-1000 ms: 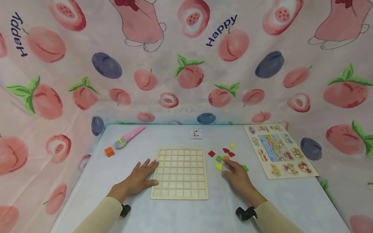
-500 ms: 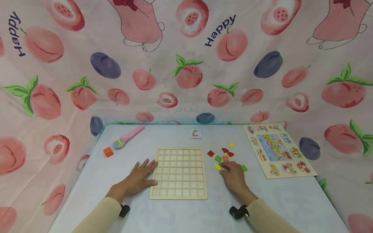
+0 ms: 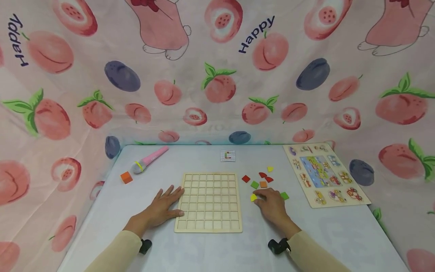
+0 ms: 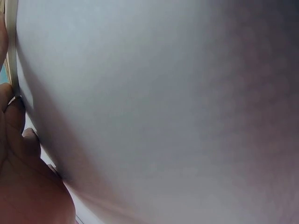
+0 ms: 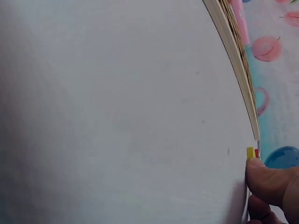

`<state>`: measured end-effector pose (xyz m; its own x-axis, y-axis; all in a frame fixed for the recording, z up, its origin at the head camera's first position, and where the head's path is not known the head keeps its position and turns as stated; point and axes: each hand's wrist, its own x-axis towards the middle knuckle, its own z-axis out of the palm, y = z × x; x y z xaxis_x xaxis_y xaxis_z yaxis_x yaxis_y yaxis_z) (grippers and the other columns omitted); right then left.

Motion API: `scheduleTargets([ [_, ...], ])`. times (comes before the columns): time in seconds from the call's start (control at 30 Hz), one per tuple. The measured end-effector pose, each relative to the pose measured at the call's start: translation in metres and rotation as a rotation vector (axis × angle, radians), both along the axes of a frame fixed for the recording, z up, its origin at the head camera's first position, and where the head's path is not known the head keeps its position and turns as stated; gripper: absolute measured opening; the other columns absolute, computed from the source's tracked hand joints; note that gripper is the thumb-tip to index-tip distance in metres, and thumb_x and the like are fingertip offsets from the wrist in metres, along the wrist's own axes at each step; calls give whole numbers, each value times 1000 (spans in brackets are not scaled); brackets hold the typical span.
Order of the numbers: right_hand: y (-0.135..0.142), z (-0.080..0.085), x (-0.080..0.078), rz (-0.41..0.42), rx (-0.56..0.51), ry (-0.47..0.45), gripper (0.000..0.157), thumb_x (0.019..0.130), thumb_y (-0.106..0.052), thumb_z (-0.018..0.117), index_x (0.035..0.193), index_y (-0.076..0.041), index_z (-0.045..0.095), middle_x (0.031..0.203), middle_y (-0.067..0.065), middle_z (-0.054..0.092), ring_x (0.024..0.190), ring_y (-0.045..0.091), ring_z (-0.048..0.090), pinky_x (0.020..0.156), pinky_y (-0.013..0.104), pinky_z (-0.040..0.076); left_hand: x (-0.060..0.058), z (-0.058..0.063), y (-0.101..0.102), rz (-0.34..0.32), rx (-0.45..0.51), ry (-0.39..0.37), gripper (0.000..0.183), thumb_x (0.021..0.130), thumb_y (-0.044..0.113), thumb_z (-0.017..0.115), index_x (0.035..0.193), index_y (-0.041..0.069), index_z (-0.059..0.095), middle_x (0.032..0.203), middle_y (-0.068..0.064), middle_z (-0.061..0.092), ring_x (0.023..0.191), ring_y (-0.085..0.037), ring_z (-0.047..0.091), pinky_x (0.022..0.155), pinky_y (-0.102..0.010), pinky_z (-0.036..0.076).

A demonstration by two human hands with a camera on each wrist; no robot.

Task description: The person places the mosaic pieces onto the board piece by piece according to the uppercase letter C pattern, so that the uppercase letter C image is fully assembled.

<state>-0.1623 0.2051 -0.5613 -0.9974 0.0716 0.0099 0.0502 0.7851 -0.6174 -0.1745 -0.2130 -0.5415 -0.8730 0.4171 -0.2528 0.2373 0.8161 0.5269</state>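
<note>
Evidently the thumb and forefinger of the right hand (image 3: 273, 204) are pinching a small yellow piece (image 3: 253, 197) by its edge, leaving much of it exposed, presumably because something so thin gives fingertips little else to hold. Whether it is clear of the table (image 3: 217, 253) I cannot tell. It is just off the right side of the wooden grid board (image 3: 209, 203), whose cells show bare. Across from it, the left hand (image 3: 158, 207) lies with fingers spread and uncurled, index finger and thumb touching the board's left edge, probably to keep it from sliding. Beyond the right fingertips, an orange square (image 3: 263, 184), a green tile (image 3: 255, 184) and a red square (image 3: 246, 178) lie loose, likely kept there for easy reach. A printed card (image 3: 227, 156) sits past the board's far edge, seemingly where it can be glanced at.
</note>
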Motion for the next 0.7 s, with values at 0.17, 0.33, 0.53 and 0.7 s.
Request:
scheduleTargets([
  [0.17, -1, 0, 0, -13, -12, -31, 33, 92, -13, 80, 125, -10, 76, 121, 9, 71, 113, 29, 57, 93, 45, 51, 0, -1, -2, -7, 9, 4, 92, 95, 55, 73, 168, 17, 30, 176, -4, 24, 165, -34, 6, 133, -60, -5],
  [0.33, -1, 3, 2, -1, -34, -27, 30, 92, -10, 79, 123, -11, 78, 124, 10, 72, 115, 31, 58, 97, 48, 52, 0, -1, -3, 1, 18, 3, 92, 94, 53, 74, 167, 16, 32, 175, -5, 25, 165, -35, 7, 133, -61, -6],
  [0.53, 3, 5, 2, -22, -110, -38, 31, 96, -13, 77, 127, -12, 76, 121, 8, 73, 113, 28, 61, 99, 47, 55, -1, -3, -2, 0, -7, 0, 92, 95, 55, 73, 168, 19, 30, 176, -1, 24, 166, -31, 6, 134, -58, -6],
  [0.7, 1, 11, -4, -36, -202, -6, 32, 97, -12, 76, 129, -12, 74, 111, 6, 76, 101, 23, 64, 89, 36, 58, -1, -3, -2, -1, -12, -1, 92, 95, 54, 72, 168, 19, 29, 176, -1, 22, 166, -30, 4, 134, -57, -7],
])
